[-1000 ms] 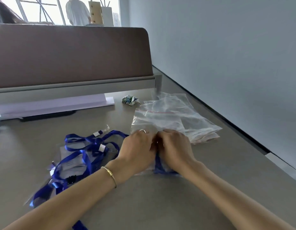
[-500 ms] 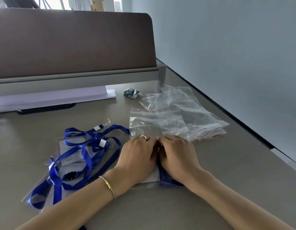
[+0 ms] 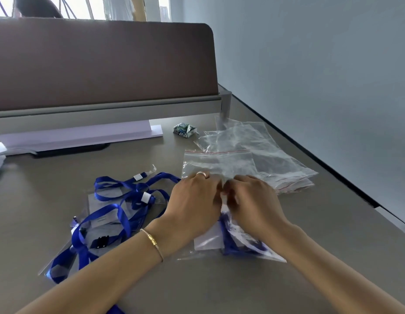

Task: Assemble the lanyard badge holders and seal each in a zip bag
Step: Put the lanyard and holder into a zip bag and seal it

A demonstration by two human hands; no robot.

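Two hands (image 3: 194,205); one filled zip bag (image 3: 233,243); one wrapper (image 3: 184,130).

Zip bags (image 3: 247,159): thin clear plastic film, glossy, crinkled, red line at the seal. Lanyards (image 3: 120,214): blue woven ribbon, slight satin sheen, with white plastic clips (image 3: 146,197) and a black plastic buckle (image 3: 99,242). Badge sleeves (image 3: 99,201): clear smooth plastic over paper inserts. Desk (image 3: 61,177): grey-brown, matt, smooth. Partition panel (image 3: 101,62): brown, matt, cloth-like. Bracelet (image 3: 152,241) and ring (image 3: 202,174): polished metal
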